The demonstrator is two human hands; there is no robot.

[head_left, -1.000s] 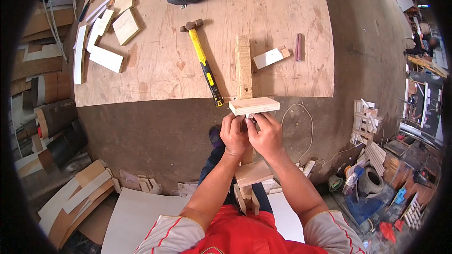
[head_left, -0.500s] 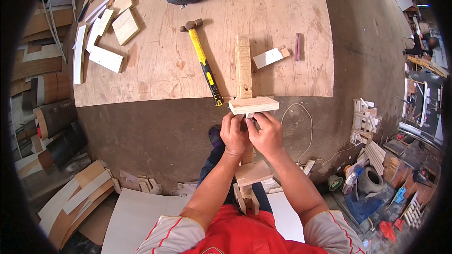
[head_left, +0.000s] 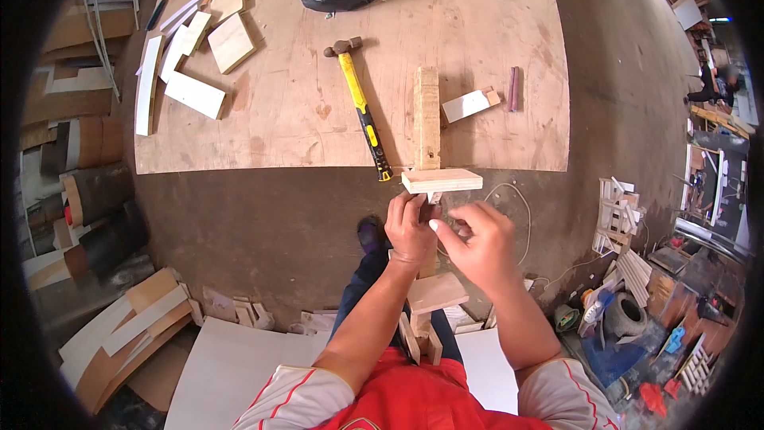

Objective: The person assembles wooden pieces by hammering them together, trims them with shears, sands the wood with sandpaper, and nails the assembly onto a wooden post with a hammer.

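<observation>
Between the hammer [head_left: 363, 107] and the upright wood bar [head_left: 426, 119], my hand can pass; the bar blocks going right.

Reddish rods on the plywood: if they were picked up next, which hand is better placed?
Probably the right hand: it is raised on the same side as the rods and looks free. The left hand is farther away, its fingers at the small pale piece below the board.
</observation>
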